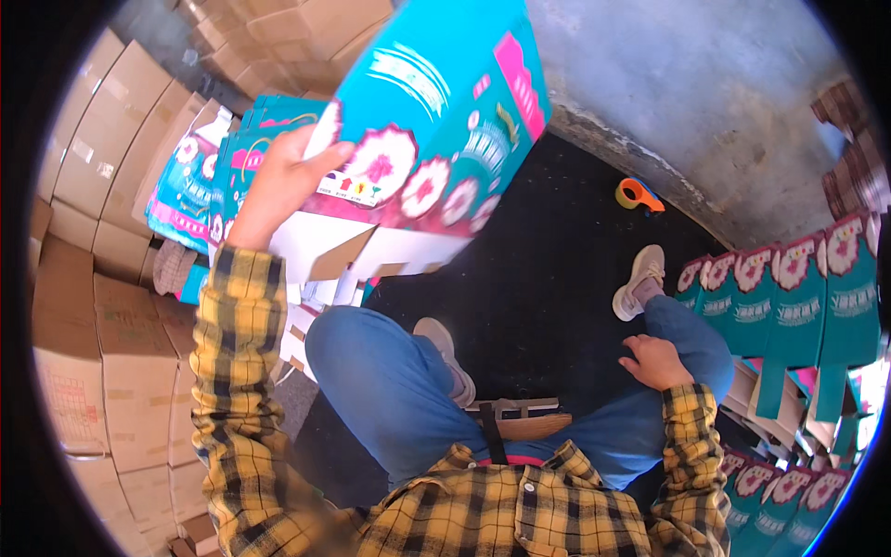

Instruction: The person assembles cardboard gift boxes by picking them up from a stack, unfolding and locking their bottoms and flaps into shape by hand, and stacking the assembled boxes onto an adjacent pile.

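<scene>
**Seated person lifting a flat teal carton above a dark floor**

The left hand (283, 181) was raised and closed on the lower left edge of a teal printed carton (432, 121), thumb across its flowered face and fingers behind it. The carton was held in the air, tilted, above the left knee, its white and brown bottom flaps (357, 252) hanging open and unfolded. The right hand (657, 360) rested palm down on the right thigh, fingers loosely curled and holding nothing.

The person sat low, in blue jeans (390, 390) and a yellow plaid shirt (520, 511), with two pale sneakers (639, 278) planted on a black floor mat (538, 269). Beyond the mat ran a rough grey concrete floor (705, 102), its edge chipped where it met the mat. An orange tape dispenser (639, 194) lay on the mat just beside that edge, well apart from both hands.

Behind the raised carton, a stack of like teal cartons (200, 186) stood upright to the left. A row of folded teal cartons (798, 288) leaned to the person's right, near the right knee. Plain brown shipping boxes (111, 306) were piled along the left side and at the top of the view.
</scene>
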`<state>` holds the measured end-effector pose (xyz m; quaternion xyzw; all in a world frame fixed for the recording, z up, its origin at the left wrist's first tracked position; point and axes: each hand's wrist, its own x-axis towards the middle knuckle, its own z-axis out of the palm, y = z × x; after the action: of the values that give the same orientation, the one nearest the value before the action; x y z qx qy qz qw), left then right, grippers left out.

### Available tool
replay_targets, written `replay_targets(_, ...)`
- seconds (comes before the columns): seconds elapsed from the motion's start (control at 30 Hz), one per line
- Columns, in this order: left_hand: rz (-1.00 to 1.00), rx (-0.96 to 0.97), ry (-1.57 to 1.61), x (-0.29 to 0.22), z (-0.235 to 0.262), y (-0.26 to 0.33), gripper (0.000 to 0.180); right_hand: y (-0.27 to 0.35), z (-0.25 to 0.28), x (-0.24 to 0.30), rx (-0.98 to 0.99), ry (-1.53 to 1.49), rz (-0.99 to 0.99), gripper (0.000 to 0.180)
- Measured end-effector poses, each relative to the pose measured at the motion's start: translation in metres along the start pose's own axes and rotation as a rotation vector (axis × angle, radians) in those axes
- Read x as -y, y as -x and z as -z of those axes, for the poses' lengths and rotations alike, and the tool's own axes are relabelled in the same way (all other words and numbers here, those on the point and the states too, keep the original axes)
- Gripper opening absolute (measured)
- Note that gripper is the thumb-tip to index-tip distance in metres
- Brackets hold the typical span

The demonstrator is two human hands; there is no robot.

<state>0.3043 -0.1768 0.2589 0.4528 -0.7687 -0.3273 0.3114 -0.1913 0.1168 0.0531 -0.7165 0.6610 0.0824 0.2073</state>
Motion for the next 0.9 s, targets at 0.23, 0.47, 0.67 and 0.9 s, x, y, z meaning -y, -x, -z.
replay_targets(0.23,0.289,-0.393,0.896,-0.040,-0.143,0.039,0.039,0.001,0.031,0.017,-0.105,-1.047,0.191,0.092)
replay_targets(0.47,0.558,-0.227,1.265,-0.038,-0.282,0.135,0.037,0.017,0.048,0.026,-0.705,-1.941,0.006,0.047)
replay_targets(0.67,0.998,0.292,1.211,0.024,-0.333,0.210,0.043,0.018,0.025,0.002,-0.569,-1.854,-0.036,0.041)
replay_targets(0.9,0.241,0.580,0.253,-0.023,-0.312,0.179,0.080,0.013,0.005,-0.012,-0.340,-1.759,-0.128,0.041)
